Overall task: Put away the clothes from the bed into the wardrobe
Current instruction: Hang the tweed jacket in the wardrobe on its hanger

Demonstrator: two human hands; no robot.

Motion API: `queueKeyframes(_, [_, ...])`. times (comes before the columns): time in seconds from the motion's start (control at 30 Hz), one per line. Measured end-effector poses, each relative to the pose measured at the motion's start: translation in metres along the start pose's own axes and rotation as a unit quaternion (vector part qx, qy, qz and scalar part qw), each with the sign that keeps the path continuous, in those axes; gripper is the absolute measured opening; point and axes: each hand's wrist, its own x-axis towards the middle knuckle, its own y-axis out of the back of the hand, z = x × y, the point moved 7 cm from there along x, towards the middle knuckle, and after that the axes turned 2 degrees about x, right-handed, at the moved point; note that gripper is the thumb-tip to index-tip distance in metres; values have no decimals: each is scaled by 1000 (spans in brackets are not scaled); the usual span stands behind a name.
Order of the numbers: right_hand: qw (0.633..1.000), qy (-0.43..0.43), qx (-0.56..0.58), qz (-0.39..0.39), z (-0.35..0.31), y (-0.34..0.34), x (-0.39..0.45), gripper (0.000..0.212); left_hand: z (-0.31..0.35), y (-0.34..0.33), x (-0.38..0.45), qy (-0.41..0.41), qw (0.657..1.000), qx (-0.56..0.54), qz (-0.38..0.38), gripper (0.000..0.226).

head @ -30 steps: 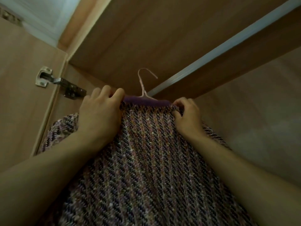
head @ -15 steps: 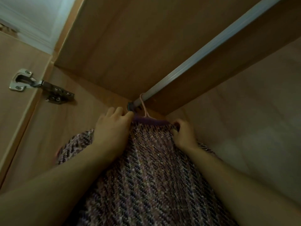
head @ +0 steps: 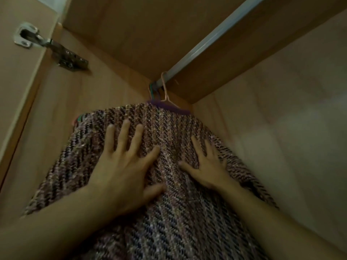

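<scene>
Head view, garment: a purple, pink and dark diagonal-weave knitted garment [head: 169, 212] is hanging inside the wooden wardrobe [head: 131, 34], its purple collar band [head: 169, 106] sitting at the top, just beside the back corner.
Head view, long axis: the garment is running from the collar near the rail down toward the bottom edge of the picture, spreading wider as it goes.
Head view, hanger: a thin pink wire hanger [head: 166, 91] is hooking over the grey metal rail [head: 216, 40] and disappearing into the collar; teal hooks [head: 153, 91] are hanging just beside it.
Head view, left hand: the left hand [head: 120, 169] is lying flat on the knit, fingers straight and spread, gripping nothing.
Head view, right hand: the right hand [head: 206, 166] is likewise pressing flat against the fabric with fingers extended, holding nothing.
Head view, surroundings: a silver metal door hinge [head: 50, 45] is sitting on the left side panel, well apart from the garment.
</scene>
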Motion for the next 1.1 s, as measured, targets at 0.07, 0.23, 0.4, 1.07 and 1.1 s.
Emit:
queueKeyframes(0.07, [1000, -13, 7, -14, 8, -22, -2, 105, 8, -9, -13, -12, 999, 34, -35, 101])
queueKeyframes(0.23, [995, -24, 85, -34, 15, -62, -8, 100, 10, -21, -16, -12, 995, 83, -56, 101])
queueKeyframes(0.4, [996, -6, 74, -59, 9, -59, -45, 103, 24, -23, -36, -25, 994, 39, -96, 96])
queueKeyframes(1.07, [974, -25, 113, -196, 21, -77, -206, 94, 54, 1, -163, -132, 973, 6, -188, 78])
queueKeyframes(1.1, [971, -28, 136, -195, 22, -74, -214, 90, 52, 4, -165, -132, 976, -22, -173, 78])
